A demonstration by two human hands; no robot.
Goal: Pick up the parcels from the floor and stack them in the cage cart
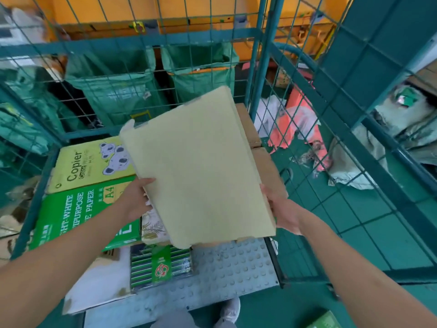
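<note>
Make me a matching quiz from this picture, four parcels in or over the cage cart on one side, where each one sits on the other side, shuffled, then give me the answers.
Things:
1. plain tan box
2. yellow Copier box
3. green A4 paper box
4. striped green packet

Places:
A. at the cart's back left, koalas printed on it
B. near the cart's front edge, on the studded metal floor
C. held over the cart between the left hand and right hand
D. along the cart's left side, just in front of the koala box

Pairs: 1-C, 2-A, 3-D, 4-B
</note>
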